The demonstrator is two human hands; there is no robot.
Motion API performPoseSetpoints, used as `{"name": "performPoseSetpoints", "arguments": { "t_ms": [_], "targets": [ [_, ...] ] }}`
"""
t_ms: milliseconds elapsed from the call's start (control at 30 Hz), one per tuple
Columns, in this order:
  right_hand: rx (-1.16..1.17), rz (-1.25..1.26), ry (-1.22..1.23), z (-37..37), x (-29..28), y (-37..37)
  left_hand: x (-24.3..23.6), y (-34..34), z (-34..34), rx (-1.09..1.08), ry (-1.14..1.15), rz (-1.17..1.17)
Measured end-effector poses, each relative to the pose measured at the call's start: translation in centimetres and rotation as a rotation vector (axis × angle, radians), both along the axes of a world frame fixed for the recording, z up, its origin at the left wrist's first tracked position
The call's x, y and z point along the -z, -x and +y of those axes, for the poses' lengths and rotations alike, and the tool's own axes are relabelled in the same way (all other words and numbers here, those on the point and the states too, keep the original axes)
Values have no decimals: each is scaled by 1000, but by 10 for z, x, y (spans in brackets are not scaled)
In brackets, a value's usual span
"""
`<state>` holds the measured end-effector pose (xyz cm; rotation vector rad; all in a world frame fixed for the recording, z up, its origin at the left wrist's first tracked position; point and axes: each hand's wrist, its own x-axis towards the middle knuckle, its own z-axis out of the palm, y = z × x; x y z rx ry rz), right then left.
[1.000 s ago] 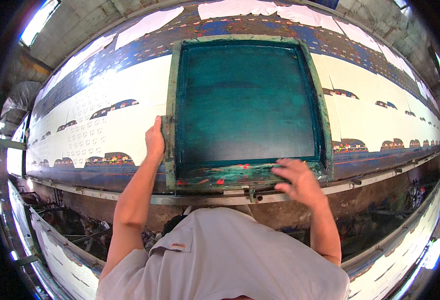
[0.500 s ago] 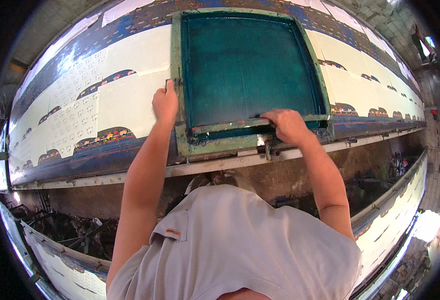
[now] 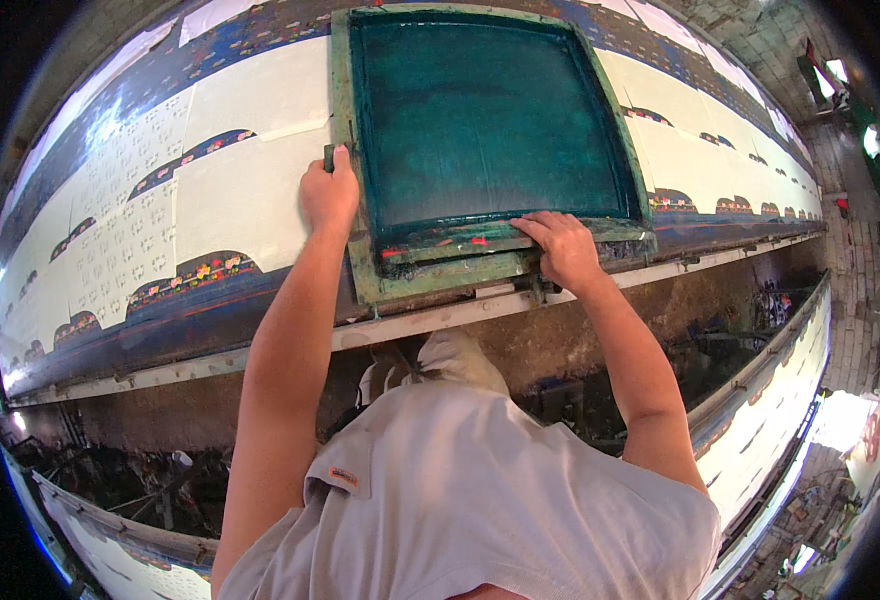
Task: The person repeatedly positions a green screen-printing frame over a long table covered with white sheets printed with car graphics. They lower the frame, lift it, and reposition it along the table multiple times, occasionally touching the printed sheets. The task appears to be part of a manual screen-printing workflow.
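White cloth with repeated blue arch motifs [image 3: 230, 200] lies stretched along the long printing desk [image 3: 440, 322], running from the left rim of the view to the right. At left centre, the left hand [image 3: 328, 195] is closed over the left side rail of the large rectangular green wooden printing screen frame [image 3: 360, 270], next to a small dark peg on that rail. The frame rests flat on the cloth near the front edge of the desk, its teal-stained mesh [image 3: 485, 110] filling the middle of the view. Further right, the right hand [image 3: 563, 245] lies fingers-down on the paint-flecked bar along the near rail of the frame; whether it grips the bar or merely presses on it cannot be told. The two hands are well apart, one on each side of the near left corner. Judged from this arrangement, the step in hand is seating or steadying the frame on the cloth. A next move would call for keeping the frame square to the desk edge and aligned with the printed motifs at far right [image 3: 675, 200], with both hands acting evenly
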<state>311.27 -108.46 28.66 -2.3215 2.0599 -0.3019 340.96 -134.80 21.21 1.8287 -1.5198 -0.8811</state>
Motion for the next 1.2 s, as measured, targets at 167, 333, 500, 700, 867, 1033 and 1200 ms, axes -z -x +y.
{"name": "performPoseSetpoints", "arguments": {
  "t_ms": [167,333,500,700,867,1033,1200],
  "targets": [
    [-4,26,40,-48,11,20,-3,0,3,8,-2,28],
    [-49,62,128,-118,22,57,7,0,-1,0,32,47],
    [-48,87,134,-200,34,95,8,-2,2,4,82,100],
    [-53,104,134,-296,39,135,13,-5,3,-45,28,70],
    [-25,152,101,-371,44,164,9,0,7,-93,60,93],
    [3,169,107,-423,41,176,-3,7,9,-125,64,57],
    [-6,125,47,-459,36,188,-4,9,7,-165,54,43]
  ]
}}
